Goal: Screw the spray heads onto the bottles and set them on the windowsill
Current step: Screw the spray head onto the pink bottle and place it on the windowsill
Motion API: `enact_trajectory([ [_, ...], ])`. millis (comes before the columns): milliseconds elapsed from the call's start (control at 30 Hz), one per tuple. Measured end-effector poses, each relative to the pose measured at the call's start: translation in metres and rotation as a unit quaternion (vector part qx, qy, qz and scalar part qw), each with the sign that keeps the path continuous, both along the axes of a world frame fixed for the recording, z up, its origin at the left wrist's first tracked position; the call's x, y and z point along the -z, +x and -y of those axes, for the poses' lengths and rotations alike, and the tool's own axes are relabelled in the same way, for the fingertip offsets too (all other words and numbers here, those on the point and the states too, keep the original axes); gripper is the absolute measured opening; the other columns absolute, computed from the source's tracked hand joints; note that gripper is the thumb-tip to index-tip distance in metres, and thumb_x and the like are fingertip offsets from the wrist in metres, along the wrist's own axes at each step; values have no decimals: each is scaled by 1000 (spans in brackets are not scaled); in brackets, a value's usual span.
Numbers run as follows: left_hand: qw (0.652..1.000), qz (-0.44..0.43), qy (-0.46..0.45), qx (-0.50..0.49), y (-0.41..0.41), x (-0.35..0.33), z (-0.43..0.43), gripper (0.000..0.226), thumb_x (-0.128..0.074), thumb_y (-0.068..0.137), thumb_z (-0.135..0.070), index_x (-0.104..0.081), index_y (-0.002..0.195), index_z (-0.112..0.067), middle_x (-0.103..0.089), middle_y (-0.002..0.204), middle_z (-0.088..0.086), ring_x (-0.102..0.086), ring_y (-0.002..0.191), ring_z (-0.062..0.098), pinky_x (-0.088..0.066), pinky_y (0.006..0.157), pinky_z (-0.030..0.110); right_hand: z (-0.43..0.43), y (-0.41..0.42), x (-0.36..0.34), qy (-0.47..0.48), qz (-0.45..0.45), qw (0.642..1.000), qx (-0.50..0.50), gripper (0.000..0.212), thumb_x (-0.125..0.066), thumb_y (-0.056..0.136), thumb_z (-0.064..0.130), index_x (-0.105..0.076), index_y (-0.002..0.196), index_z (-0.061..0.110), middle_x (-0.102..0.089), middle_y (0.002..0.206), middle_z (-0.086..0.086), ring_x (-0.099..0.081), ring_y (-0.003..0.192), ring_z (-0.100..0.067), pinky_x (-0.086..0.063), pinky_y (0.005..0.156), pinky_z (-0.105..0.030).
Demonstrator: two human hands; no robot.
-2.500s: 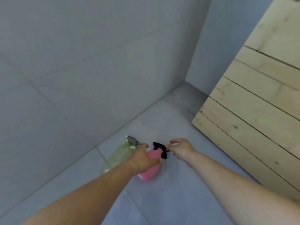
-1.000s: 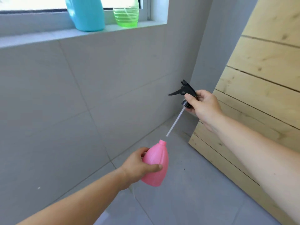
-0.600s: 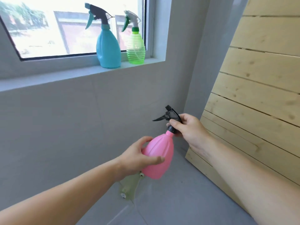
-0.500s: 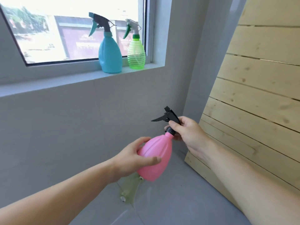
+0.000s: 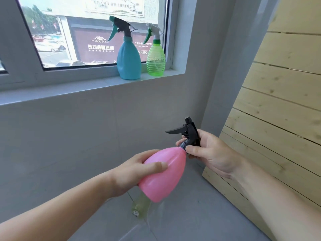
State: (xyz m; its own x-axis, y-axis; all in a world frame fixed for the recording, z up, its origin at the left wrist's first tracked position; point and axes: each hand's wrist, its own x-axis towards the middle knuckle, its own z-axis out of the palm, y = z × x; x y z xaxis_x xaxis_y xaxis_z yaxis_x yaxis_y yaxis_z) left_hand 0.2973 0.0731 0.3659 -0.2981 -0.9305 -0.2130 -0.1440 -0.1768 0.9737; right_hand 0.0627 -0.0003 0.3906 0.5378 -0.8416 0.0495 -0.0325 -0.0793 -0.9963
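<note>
I stand in a corner of grey tiled wall [image 5: 69, 136], with a grey tiled floor [image 5: 191, 223] below me. A pale wooden slatted panel [image 5: 278, 101] leans along the right side. A window [image 5: 86, 32] sits above a grey windowsill [image 5: 69, 87].

At the right end of the windowsill stand two bottles with their spray heads on. The blue bottle [image 5: 129, 61] is near the front edge. The translucent green bottle [image 5: 155, 61] is just beside it, closer to the right corner, and a thin tube shows through its ribbed side.

I hold the pink bottle [image 5: 165, 173] in the air in front of the wall, below the windowsill, tilted with its neck up and to the right. My left hand [image 5: 132, 173] wraps its body, with the thumb lying across the front. My right hand [image 5: 212, 155] has its fingers [image 5: 194, 151] pinched round the collar of the black spray head [image 5: 188, 133], which sits on the pink bottle's neck with its trigger pointing left. The pink plastic is opaque, so I cannot tell what is inside.

A pale yellow-green bottle [image 5: 140, 204] lies on the floor near the foot of the wall, partly hidden behind the pink one.
</note>
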Motion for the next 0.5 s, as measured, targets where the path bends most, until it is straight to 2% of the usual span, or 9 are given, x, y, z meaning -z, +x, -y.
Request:
enact_trajectory([
  [133, 993, 80, -81, -42, -7, 7, 3, 70, -85, 59, -50, -63, 124, -42, -73, 115, -10, -74, 102, 12, -65, 86, 37, 5, 8, 11, -32, -56, 995, 82, 21, -68, 90, 13, -60, 106, 3, -69, 90, -4, -65, 81, -19, -50, 74, -35],
  [267, 974, 198, -106, -43, -12, 9, 9, 88, -88, 52, -57, -56, 131, -39, -64, 124, -8, -69, 107, 10, -64, 87, 37, 7, 12, 16, 6, -42, 994, 96, 10, -70, 89, 12, -64, 97, 11, -68, 83, -1, -65, 74, -16, -54, 73, -36],
  [400, 978, 181, -77, -70, -21, 10, 12, 74, -96, 58, -47, -59, 121, -37, -69, 112, -9, -72, 99, 11, -65, 81, 37, 8, 14, 17, 87, 40, 989, 111, 7, -69, 89, 10, -66, 96, 9, -72, 79, 0, -68, 74, -19, -56, 73, -35],
  [500, 978, 193, -58, -61, -28, 13, 8, 85, -95, 62, -47, -48, 131, -35, -64, 116, -13, -67, 104, 8, -63, 85, 35, 5, 17, 21, 91, 35, 987, 125, 8, -73, 87, 16, -69, 91, 9, -72, 82, -4, -70, 74, -20, -57, 71, -34],
])
